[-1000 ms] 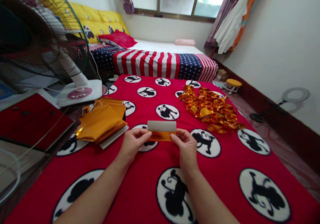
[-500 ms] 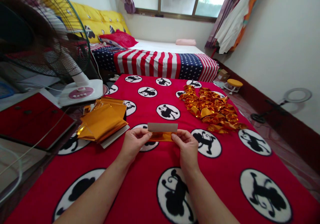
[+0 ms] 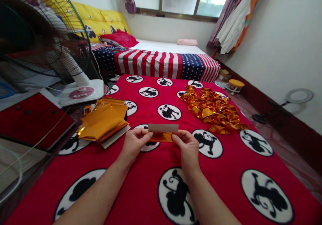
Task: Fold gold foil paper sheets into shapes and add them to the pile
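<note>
A partly folded sheet of gold foil paper (image 3: 163,136), its grey-white back showing along the far edge, is held above a red cloth (image 3: 141,191) with monkey prints. My left hand (image 3: 134,144) pinches its left end between thumb and fingers. At the right end, my right hand (image 3: 187,148) grips it the same way. To the left lies a stack of flat gold sheets (image 3: 104,119). Several folded gold foil pieces (image 3: 213,109) are heaped on the cloth at the right.
An electric fan (image 3: 80,87) stands at the left, beside a dark red panel (image 3: 35,117). Beyond the cloth is a bed (image 3: 158,64) with a striped cover. A yellow stool (image 3: 235,83) and a ring light (image 3: 299,96) are at the right.
</note>
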Action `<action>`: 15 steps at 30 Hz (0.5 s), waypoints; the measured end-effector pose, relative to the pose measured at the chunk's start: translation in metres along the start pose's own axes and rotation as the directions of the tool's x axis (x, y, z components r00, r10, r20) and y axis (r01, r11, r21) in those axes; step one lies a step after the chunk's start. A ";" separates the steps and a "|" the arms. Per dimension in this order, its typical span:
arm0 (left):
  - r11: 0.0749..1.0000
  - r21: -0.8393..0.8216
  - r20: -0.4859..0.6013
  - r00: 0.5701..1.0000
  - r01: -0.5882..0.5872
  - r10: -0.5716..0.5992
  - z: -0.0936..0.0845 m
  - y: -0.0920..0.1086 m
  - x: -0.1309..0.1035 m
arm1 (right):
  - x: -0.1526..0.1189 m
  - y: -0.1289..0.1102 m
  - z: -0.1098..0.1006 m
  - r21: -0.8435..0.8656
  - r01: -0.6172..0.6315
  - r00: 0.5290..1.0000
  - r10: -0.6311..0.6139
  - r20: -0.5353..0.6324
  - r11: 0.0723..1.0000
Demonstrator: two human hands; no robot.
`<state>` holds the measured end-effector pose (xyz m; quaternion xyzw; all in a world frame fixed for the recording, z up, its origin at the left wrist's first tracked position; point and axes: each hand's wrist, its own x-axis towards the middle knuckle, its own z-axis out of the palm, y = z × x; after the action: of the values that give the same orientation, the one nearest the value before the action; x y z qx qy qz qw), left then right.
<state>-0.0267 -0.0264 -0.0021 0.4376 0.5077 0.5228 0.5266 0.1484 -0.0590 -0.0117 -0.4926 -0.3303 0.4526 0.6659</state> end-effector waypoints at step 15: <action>0.976 0.162 -0.068 0.985 -0.147 0.160 0.001 -0.002 -0.001 | -0.001 -0.002 0.006 -0.028 -0.018 1.000 0.018 0.005 0.999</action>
<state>-0.0252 -0.0273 -0.0037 0.4940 0.5329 0.5377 0.4277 0.1435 -0.0583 -0.0084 -0.5036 -0.3338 0.4554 0.6539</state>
